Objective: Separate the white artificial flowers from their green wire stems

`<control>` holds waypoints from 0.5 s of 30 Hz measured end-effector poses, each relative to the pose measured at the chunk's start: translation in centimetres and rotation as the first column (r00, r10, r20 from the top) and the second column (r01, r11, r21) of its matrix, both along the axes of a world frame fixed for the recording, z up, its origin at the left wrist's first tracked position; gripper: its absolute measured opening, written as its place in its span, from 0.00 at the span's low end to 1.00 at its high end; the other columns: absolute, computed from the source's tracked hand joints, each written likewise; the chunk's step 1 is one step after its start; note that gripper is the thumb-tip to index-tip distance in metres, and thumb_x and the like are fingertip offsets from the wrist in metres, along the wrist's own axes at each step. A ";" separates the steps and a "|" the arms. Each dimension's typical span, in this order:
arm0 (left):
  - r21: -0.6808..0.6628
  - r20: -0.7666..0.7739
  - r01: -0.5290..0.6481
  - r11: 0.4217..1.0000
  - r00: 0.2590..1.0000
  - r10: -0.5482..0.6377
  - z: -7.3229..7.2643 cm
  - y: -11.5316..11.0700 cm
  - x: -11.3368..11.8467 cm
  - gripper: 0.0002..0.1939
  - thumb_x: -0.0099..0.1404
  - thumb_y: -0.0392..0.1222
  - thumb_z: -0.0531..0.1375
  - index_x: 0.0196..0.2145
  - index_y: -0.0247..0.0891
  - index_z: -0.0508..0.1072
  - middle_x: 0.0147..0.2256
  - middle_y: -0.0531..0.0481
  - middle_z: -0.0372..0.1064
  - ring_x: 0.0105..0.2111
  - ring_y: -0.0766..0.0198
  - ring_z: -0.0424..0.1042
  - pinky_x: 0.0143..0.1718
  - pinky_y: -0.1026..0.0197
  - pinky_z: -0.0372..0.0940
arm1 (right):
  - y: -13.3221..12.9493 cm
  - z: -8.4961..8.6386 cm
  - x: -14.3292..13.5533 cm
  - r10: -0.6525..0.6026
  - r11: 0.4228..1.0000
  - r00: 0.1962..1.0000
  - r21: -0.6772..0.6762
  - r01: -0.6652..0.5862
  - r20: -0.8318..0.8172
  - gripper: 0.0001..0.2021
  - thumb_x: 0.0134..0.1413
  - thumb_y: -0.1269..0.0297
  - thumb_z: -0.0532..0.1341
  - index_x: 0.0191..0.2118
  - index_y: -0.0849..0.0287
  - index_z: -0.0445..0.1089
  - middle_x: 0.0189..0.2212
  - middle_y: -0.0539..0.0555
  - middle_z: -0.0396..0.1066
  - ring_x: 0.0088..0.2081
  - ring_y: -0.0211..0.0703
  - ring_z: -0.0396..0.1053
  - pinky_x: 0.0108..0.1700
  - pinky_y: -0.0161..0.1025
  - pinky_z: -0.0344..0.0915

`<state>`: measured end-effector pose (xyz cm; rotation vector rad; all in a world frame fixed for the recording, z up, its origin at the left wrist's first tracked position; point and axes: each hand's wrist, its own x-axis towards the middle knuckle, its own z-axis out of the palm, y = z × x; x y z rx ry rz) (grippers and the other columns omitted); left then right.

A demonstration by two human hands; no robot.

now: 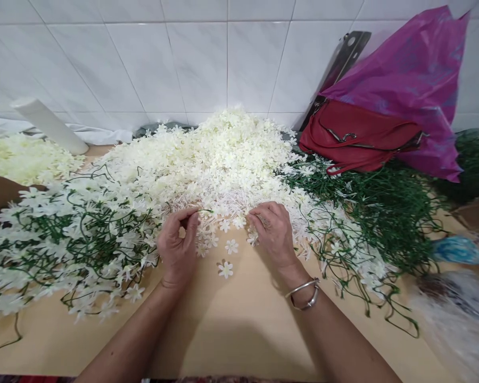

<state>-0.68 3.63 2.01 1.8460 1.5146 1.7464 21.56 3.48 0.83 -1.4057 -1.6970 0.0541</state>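
Observation:
My left hand (179, 244) pinches a thin green stem (205, 210) between thumb and forefinger, its tip pointing right. Across a small gap, my right hand (273, 231), with a silver bangle at the wrist, has its fingertips pressed together at a small white flower (239, 221). Loose white blossoms (225, 269) lie on the tan table (231, 330) between my hands. Behind them rises a big heap of white petals (227, 154). White flowers on green stems (83, 229) are piled at the left.
Green stems (399, 213) are heaped at the right. Behind them sit a red handbag (359, 133) and a purple plastic bag (419, 69). A white roll (50, 125) leans at the back left. Clear plastic (459, 314) lies at the right edge. A tiled wall (195, 64) stands behind.

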 end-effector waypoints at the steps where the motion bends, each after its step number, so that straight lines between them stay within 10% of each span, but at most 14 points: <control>1: 0.076 -0.026 -0.053 0.996 0.998 0.056 0.7 0.1 -0.5 0.07 0.73 0.39 0.62 0.45 0.39 0.80 0.36 0.49 0.78 0.34 0.64 0.77 0.39 0.60 0.73 | 0.0 0.1 0.1 -0.005 1.000 1.000 0.001 0.005 -0.008 0.06 0.67 0.69 0.63 0.37 0.55 0.76 0.38 0.54 0.75 0.43 0.51 0.69 0.47 0.50 0.64; 5: 0.513 -0.122 -0.270 0.815 0.917 0.381 4.9 0.5 -2.7 0.14 0.71 0.34 0.64 0.53 0.43 0.80 0.48 0.44 0.78 0.52 0.54 0.76 0.56 0.46 0.73 | 0.2 0.1 0.1 0.002 1.000 0.998 -0.009 -0.003 -0.059 0.06 0.67 0.69 0.62 0.38 0.55 0.77 0.36 0.53 0.77 0.41 0.50 0.71 0.47 0.50 0.65; 8: 0.533 -0.287 -0.218 0.817 0.862 0.417 6.4 0.5 -3.1 0.25 0.73 0.35 0.62 0.65 0.48 0.70 0.71 0.49 0.55 0.72 0.41 0.53 0.72 0.29 0.52 | 0.2 0.1 0.0 -0.001 1.000 0.996 -0.020 -0.001 -0.089 0.07 0.67 0.68 0.62 0.37 0.54 0.77 0.36 0.53 0.77 0.40 0.50 0.72 0.48 0.50 0.65; 11: 0.498 -0.400 -0.146 0.855 0.836 0.375 5.1 -0.3 -2.2 0.25 0.69 0.32 0.64 0.61 0.49 0.73 0.74 0.53 0.49 0.75 0.35 0.43 0.73 0.20 0.36 | 0.2 0.2 0.0 0.000 1.000 0.990 -0.006 -0.001 -0.138 0.07 0.66 0.67 0.63 0.37 0.53 0.78 0.37 0.55 0.76 0.42 0.51 0.73 0.48 0.52 0.67; 15: 0.376 -0.533 -0.020 0.926 0.813 0.234 2.3 -1.5 -0.6 0.29 0.69 0.29 0.63 0.64 0.53 0.70 0.71 0.51 0.58 0.72 0.43 0.54 0.74 0.23 0.31 | -0.1 1.0 0.2 0.001 0.999 0.965 0.039 0.009 -0.262 0.06 0.66 0.66 0.63 0.39 0.53 0.79 0.37 0.55 0.74 0.41 0.50 0.73 0.44 0.49 0.71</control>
